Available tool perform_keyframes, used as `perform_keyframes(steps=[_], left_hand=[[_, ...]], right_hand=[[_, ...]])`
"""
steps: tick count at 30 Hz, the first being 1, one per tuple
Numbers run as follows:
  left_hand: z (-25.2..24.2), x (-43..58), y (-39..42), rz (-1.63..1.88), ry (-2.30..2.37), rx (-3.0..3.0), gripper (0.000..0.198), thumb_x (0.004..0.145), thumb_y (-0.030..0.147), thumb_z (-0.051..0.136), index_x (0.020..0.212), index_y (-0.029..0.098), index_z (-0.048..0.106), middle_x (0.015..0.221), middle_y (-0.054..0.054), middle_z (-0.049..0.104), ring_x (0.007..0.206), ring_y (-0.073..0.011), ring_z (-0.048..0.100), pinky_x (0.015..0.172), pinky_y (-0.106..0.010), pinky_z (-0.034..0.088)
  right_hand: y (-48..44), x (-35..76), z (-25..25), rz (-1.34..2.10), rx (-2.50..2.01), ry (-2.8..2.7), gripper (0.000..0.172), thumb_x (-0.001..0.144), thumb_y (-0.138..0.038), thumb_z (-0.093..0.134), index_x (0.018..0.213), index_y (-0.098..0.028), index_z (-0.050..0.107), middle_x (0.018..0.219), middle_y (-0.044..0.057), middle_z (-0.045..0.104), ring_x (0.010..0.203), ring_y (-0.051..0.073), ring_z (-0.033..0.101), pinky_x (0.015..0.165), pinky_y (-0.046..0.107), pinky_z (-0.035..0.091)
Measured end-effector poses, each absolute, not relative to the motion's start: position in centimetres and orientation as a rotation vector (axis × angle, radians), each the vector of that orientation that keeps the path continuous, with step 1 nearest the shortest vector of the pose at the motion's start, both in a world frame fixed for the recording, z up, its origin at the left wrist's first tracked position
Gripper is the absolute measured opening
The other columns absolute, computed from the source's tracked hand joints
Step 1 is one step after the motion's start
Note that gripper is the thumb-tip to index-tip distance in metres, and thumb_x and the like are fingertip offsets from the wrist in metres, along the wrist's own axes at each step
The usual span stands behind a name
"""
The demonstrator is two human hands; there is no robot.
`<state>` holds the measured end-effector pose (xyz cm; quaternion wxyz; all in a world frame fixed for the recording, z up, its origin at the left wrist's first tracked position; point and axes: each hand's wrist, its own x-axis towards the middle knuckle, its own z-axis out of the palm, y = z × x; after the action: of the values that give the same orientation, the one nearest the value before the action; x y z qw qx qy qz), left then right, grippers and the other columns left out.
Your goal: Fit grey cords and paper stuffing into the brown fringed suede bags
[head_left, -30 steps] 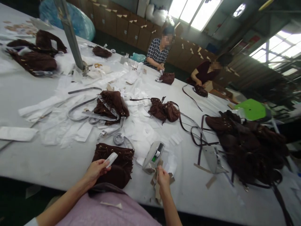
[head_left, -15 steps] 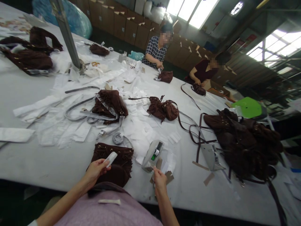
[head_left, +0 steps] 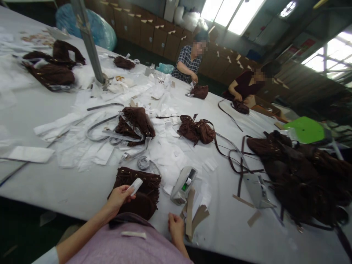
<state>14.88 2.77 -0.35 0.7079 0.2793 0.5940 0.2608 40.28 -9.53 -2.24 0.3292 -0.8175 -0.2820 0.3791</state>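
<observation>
White and slim, a short strip (head_left: 135, 187) is pinched between the thumb and fingers of your left hand (head_left: 118, 200), its long axis slanting away from you and to the right. Your right hand (head_left: 176, 227) is near the front edge of the bench (head_left: 82, 194), its fingers curled in; I cannot tell whether anything small is caught in them. Below the strip, a brown fringed bag (head_left: 150, 192) lies on the bench, its eyeleted top edge farthest from you. Strip and bag both lie to the left of your right hand, and your left is the nearer, over the bag itself. Just right of your right hand are cardboard strips (head_left: 189, 216), running away from you; beyond its fingertips sits a grey plastic tool (head_left: 178, 190) with a green part. Behind the bag lies a coiled grey strap (head_left: 140, 164), then a second fringed bag (head_left: 141, 124) beside white scraps (head_left: 167, 156). Well to the right spreads a heap of brown bags (head_left: 299, 176); across the bench, a person in a checked shirt (head_left: 189, 60) handles another bag (head_left: 200, 91)
</observation>
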Motion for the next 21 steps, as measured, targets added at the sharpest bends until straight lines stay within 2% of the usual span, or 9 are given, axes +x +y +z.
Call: perform_keyframes(steps=[5, 10, 15, 21], left_hand=[[0.0, 15.4, 2.9, 0.624, 1.316, 0.795, 0.033, 0.070, 0.044, 0.066, 0.083, 0.013, 0.062, 0.067, -0.004, 0.068, 0.063, -0.0174, 0.066, 0.054, -0.023, 0.044], [-0.1, 15.4, 2.7, 0.605, 1.345, 0.905, 0.035, 0.072, 0.044, 0.061, 0.088, 0.013, 0.062, 0.068, -0.004, 0.068, 0.063, -0.0191, 0.067, 0.054, -0.024, 0.044], [0.0, 15.3, 2.2, 0.607, 1.337, 0.948, 0.034, 0.073, 0.045, 0.060, 0.086, 0.014, 0.063, 0.070, -0.004, 0.068, 0.062, -0.0188, 0.066, 0.055, -0.025, 0.045], [1.5, 15.2, 1.9, 0.604, 1.402, 1.081, 0.033, 0.077, 0.047, 0.056, 0.082, 0.016, 0.065, 0.066, -0.003, 0.068, 0.061, -0.0187, 0.064, 0.055, -0.025, 0.043]], right_hand=[[-4.2, 37.3, -0.4, 1.210, -1.950, -1.046, 0.043, 0.074, -0.058, 0.052, 0.060, -0.018, 0.060, 0.047, -0.002, 0.050, 0.045, 0.012, 0.043, 0.044, 0.024, 0.032], [1.6, 33.1, 1.8, 1.356, -1.751, -1.301, 0.037, 0.078, -0.052, 0.055, 0.070, -0.017, 0.066, 0.056, -0.003, 0.055, 0.053, 0.010, 0.046, 0.051, 0.021, 0.034], [3.3, 30.8, 1.3, 1.396, -1.765, -1.403, 0.032, 0.075, -0.044, 0.059, 0.060, -0.016, 0.065, 0.052, -0.004, 0.054, 0.051, 0.009, 0.043, 0.050, 0.021, 0.031], [3.1, 30.7, -0.2, 1.495, -1.851, -1.356, 0.040, 0.075, -0.047, 0.059, 0.049, -0.016, 0.059, 0.039, -0.004, 0.047, 0.039, 0.008, 0.037, 0.041, 0.021, 0.024]])
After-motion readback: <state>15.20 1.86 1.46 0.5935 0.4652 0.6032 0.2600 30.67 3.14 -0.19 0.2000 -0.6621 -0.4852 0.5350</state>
